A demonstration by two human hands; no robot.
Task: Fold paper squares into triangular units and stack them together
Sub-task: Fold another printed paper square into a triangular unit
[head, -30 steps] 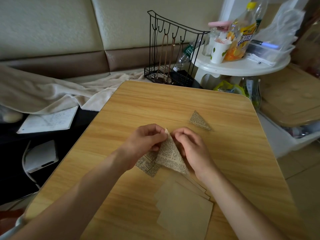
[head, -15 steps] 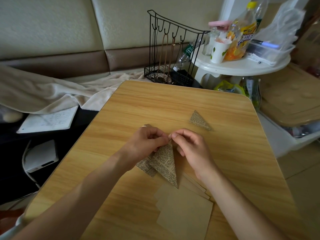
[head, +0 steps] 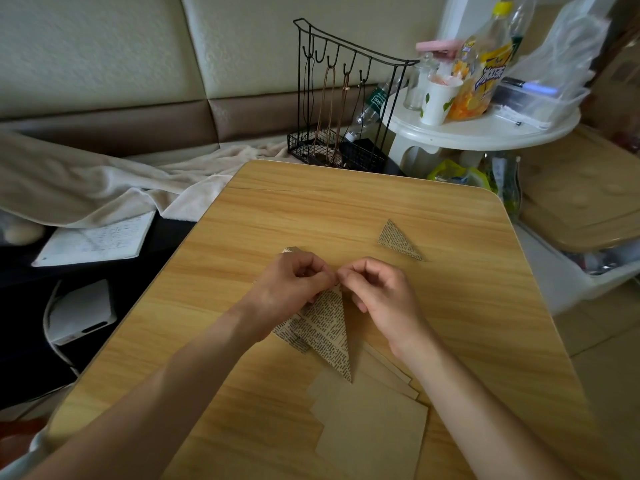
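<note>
Two bare forearms reach in from the bottom edge, one from the lower left and one from the lower right, each ending in a hand. The left hand point(head: 294, 285) and the right hand point(head: 381, 296) wear no rings, watch, bracelets or gloves. Both forearms are uncovered along their whole visible length, with no cuffs showing. The fingernails are too small to make out clearly. At the bottom left corner, a small patch of pale fabric point(head: 31, 452) may be clothing; this is unclear.

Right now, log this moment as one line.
step: folding | left hand: pinches newsprint paper tip | right hand: pinches same tip | finished triangle: apart on table | unfolded squares: near edge
</note>
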